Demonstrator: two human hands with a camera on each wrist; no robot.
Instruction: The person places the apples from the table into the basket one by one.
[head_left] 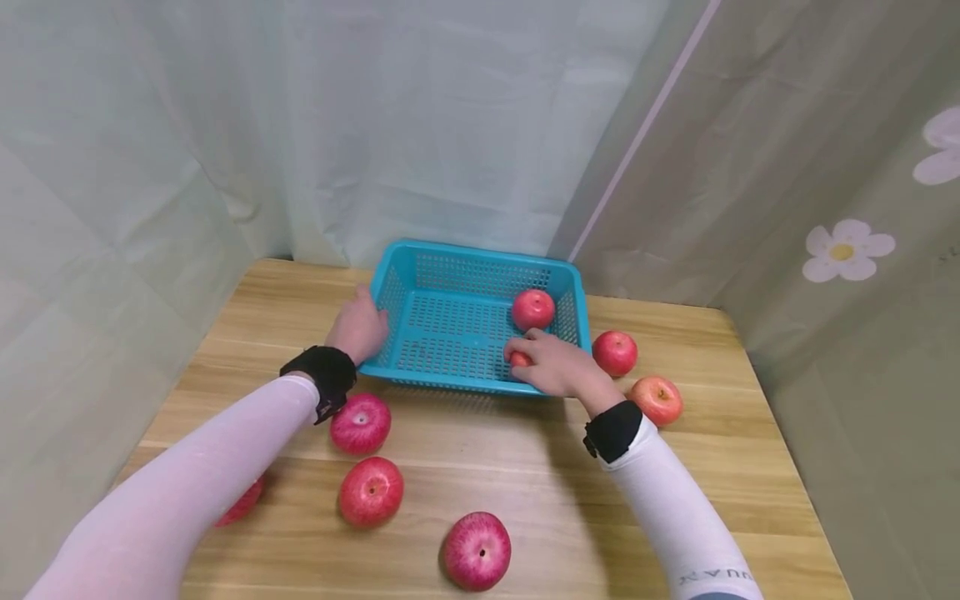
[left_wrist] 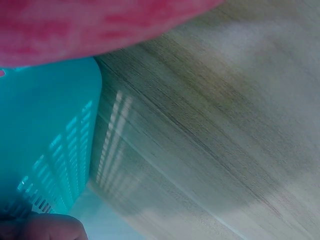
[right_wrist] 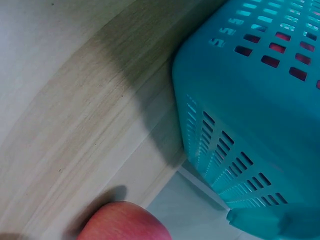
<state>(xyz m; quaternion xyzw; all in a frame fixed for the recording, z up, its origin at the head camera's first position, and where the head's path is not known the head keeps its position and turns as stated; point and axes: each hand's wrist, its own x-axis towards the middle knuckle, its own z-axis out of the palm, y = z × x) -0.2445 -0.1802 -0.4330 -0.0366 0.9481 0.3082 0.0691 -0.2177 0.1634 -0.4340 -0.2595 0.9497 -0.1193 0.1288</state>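
A blue plastic basket [head_left: 450, 333] with slotted walls stands at the back of the wooden table. My left hand [head_left: 360, 327] grips its left rim, thumb over the inner side. Inside the basket's right front part, my right hand [head_left: 553, 362] has its fingers curled round an apple [head_left: 521, 359], which is mostly hidden. Another red apple [head_left: 533, 309] sits just behind it in the basket. In the left wrist view, part of the left hand [left_wrist: 50, 228] shows at the basket's wall; the right wrist view shows only the basket's outside [right_wrist: 240, 125] and a nearby apple [right_wrist: 124, 222].
Two apples, one red [head_left: 615, 353] and one paler [head_left: 657, 400], lie right of the basket. In front are more apples [head_left: 361, 423], [head_left: 371, 492], [head_left: 477, 551]. One apple [head_left: 243, 502] is partly behind the left forearm. Curtains [head_left: 450, 125] hang behind the table.
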